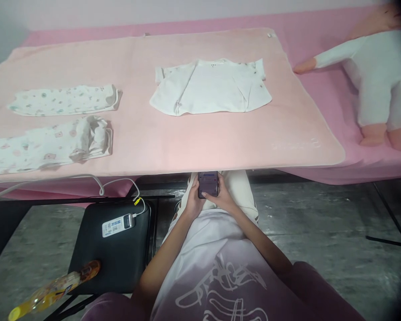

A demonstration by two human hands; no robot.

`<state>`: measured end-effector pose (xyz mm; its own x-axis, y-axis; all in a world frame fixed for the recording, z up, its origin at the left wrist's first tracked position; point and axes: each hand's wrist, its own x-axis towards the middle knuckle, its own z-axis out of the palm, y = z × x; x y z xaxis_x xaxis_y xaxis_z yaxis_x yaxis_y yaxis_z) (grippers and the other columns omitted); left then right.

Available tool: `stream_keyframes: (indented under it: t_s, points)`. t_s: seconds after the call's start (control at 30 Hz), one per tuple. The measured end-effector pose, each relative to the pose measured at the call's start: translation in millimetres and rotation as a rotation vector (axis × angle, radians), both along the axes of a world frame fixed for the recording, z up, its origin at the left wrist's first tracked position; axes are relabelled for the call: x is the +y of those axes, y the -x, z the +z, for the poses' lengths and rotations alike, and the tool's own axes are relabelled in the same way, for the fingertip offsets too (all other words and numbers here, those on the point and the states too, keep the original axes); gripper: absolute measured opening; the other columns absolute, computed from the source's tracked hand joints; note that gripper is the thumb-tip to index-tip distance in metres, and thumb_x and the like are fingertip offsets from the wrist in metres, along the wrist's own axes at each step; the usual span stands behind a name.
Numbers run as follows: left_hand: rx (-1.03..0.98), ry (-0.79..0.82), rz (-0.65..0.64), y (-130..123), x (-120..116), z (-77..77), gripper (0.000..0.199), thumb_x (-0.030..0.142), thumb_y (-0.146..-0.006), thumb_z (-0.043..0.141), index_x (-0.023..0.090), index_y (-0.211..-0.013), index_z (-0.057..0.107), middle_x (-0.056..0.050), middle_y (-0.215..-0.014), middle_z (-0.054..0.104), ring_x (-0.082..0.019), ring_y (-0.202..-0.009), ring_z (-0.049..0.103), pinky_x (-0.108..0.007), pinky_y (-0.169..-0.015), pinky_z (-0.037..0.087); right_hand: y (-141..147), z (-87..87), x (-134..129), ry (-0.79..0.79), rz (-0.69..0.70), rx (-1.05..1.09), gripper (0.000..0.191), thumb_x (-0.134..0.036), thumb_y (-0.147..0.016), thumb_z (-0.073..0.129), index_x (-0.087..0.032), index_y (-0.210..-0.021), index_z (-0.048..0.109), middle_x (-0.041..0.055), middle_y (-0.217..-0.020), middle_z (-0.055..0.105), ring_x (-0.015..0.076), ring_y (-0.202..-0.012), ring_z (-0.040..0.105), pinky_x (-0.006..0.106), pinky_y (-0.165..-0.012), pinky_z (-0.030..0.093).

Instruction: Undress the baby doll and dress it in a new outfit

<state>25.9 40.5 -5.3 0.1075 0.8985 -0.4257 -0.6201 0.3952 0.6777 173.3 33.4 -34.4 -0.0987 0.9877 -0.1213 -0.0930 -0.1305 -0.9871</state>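
Observation:
In my lap, just below the table's front edge, a smartphone (208,185) with a lit, dim screen rests between both hands. My left hand (194,199) wraps around its left side. My right hand (224,194) grips the right edge, its thumb lying over the lower screen. Beyond the phone, a small white short-sleeved baby top (214,87) lies spread flat on a pale pink mat (194,142). Two folded white printed garments lie to the left: one at the back (65,99) and one nearer the front (50,145).
At the right a doll (370,76) in white clothing lies on the pink tablecloth (307,40). A black stool (120,263) at lower left carries a power bank (118,225) with a white cable (123,179). A yellow-capped bottle (53,290) lies beside it, over the stool's corner.

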Motion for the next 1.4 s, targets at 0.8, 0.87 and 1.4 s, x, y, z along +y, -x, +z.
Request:
stream_keyframes:
  t_s: [0.8,0.87,1.4]
  points:
    - [0.037,-0.036,-0.012,-2.9,0.6,3.3,0.059,0.046,-0.096,0.090,0.027,-0.150,0.076,-0.008,-0.169,0.066,-0.034,-0.175,0.039,-0.045,-0.141,0.040,-15.8,-6.4,0.6,0.039,0.014,0.097,0.096,-0.067,-0.098,0.079,-0.031,-0.180,0.043,0.0104,-0.164,0.063,0.0327,-0.158,0.054,0.049,-0.139,0.040]
    - [0.002,-0.032,-0.019,-2.4,0.2,4.0,0.057,0.049,-0.098,0.086,0.027,-0.150,0.077,-0.007,-0.169,0.066,-0.035,-0.175,0.040,-0.047,-0.140,0.042,-14.0,-6.3,0.9,0.031,0.006,0.081,0.096,-0.070,-0.098,0.080,-0.030,-0.178,0.044,0.0111,-0.163,0.064,0.0327,-0.158,0.054,0.049,-0.140,0.039]
    - [-0.022,-0.051,-0.052,-0.1,-0.7,1.8,0.059,0.049,-0.100,0.086,0.026,-0.154,0.075,-0.009,-0.165,0.069,-0.036,-0.169,0.049,-0.047,-0.138,0.044,-8.8,-2.9,1.6,0.029,-0.055,0.157,0.082,-0.068,-0.099,0.081,-0.030,-0.167,0.055,0.0097,-0.156,0.069,0.0332,-0.151,0.060,0.047,-0.133,0.047]
